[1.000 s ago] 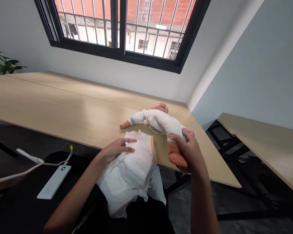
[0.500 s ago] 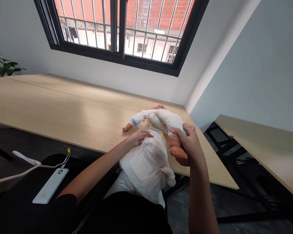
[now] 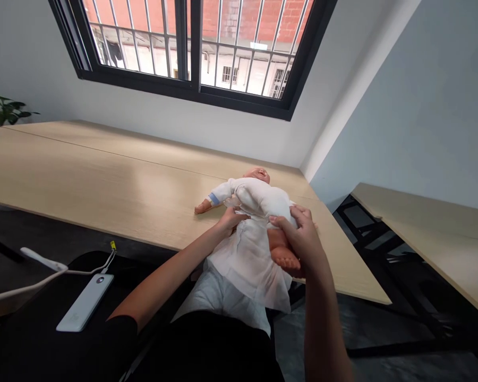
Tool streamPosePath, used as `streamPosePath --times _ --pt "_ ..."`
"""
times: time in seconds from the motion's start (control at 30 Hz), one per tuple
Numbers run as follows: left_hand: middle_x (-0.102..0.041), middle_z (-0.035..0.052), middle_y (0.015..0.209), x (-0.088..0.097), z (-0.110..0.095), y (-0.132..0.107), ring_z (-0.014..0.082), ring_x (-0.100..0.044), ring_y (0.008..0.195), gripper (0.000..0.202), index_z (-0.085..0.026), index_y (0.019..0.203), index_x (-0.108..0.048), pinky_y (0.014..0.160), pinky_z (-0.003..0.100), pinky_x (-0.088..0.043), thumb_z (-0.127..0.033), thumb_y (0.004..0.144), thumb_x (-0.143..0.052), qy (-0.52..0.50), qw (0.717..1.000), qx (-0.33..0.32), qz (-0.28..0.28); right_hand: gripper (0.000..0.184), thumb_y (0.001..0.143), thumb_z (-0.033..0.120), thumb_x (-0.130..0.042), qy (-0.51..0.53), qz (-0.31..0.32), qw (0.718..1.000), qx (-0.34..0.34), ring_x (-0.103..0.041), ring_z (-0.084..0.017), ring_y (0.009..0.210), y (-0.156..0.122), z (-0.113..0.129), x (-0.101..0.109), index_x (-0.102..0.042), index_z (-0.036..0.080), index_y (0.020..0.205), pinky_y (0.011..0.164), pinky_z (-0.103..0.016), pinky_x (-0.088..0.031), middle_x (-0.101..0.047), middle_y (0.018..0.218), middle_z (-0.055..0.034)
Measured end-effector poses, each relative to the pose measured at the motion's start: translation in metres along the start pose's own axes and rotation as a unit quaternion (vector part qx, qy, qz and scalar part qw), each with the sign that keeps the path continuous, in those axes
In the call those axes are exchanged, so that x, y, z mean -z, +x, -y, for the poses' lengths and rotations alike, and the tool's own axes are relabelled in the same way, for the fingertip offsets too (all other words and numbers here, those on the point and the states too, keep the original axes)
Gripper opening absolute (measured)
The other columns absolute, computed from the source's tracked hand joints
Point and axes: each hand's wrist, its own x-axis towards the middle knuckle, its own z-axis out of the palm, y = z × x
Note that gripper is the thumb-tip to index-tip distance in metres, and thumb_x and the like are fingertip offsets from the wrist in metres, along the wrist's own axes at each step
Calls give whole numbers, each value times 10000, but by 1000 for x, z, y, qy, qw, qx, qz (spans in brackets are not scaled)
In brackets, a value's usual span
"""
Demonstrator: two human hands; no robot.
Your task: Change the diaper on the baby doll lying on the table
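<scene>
A baby doll [image 3: 276, 199] in white clothing with a blue cuff lies on its back near the table's front edge. Its head points away from me and its legs are raised. My right hand [image 3: 302, 233] is closed around the doll's lower legs, and bare feet stick out below the grip. A thin white cloth [image 3: 249, 260] extends from under the doll over the table edge above my lap. My left hand [image 3: 231, 218] pinches the cloth's upper part beside the doll's hip. The doll's far arm is mostly hidden.
The pale wooden table [image 3: 103, 175] runs along the wall below a barred window [image 3: 195, 53]. A second table [image 3: 430, 228] stands at the right. On a black surface at lower left lies a white power bank [image 3: 85, 302] with a cable. A plant [image 3: 3, 109] is far left.
My left hand has moved slightly up and now pinches the cloth, whose lower part has spread to the right. The doll's raised legs have come a little left and down with my right hand.
</scene>
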Motion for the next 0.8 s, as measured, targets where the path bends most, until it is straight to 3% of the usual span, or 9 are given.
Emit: streamPosePath --times 0.23,0.4,0.5,0.6,0.67,0.7,0.73,0.8 --pt "-687 85 872 21 -7 -3 146 -543 665 437 -136 965 -645 600 263 -409 -159 538 -735 4 999 33 0 582 655 665 -641 -95 36 994 -31 -403 -208 1349 -45 -33 -32 -655 209 1018 1247 -435 -349 -260 1496 -1" --pt "-703 121 929 30 -13 -8 212 -614 774 507 -140 992 -669 699 304 -496 -210 507 -800 28 999 29 12 576 737 652 -614 -170 25 985 -22 -319 -267 1448 -73 -36 -63 -639 253 1152 1186 -478 -407 -136 1571 3" --pt "-700 122 1034 27 -15 -22 220 -633 857 491 -143 1031 -662 790 316 -511 -317 592 -799 36 999 -5 -26 615 778 686 -555 -144 23 989 6 -305 -245 1466 -76 -46 -61 -599 303 1256 1227 -490 -359 -216 1556 8" --pt "-681 98 1137 25 -15 -37 199 -630 959 458 -165 1102 -639 842 285 -499 -384 711 -731 27 996 -26 -75 659 819 696 -474 -97 -32 995 15 -445 -199 1330 -53 -60 -36 -576 242 1284 1218 -479 -360 -465 1386 -55" --pt "-685 88 1120 25 -13 -41 189 -626 952 416 -166 1088 -643 827 269 -494 -376 735 -707 6 997 -5 -80 608 865 601 -436 -92 -93 991 0 -479 -197 1278 -22 -68 -17 -575 173 1273 1201 -469 -366 -517 1325 -92" --pt "-691 90 1084 25 -12 -41 188 -625 922 392 -157 1052 -651 805 268 -494 -369 728 -710 -3 997 14 -72 556 877 515 -433 -89 -88 992 -15 -491 -192 1266 -5 -71 -10 -575 155 1276 1205 -455 -363 -518 1332 -100" --pt "-697 95 1041 26 -11 -39 191 -623 891 367 -146 1000 -657 777 267 -493 -368 714 -719 -12 998 34 -61 517 874 433 -438 -74 -47 995 -42 -524 -174 1220 14 -74 -6 -573 143 1280 1194 -434 -381 -524 1331 -100" --pt "-699 110 972 27 -12 -31 206 -621 868 351 -135 907 -651 735 268 -494 -388 683 -747 -25 997 57 -51 451 821 297 -479 -21 99 992 -74 -574 -119 1082 48 -79 -5 -605 108 1210 1100 -320 -466 -557 1293 -97"
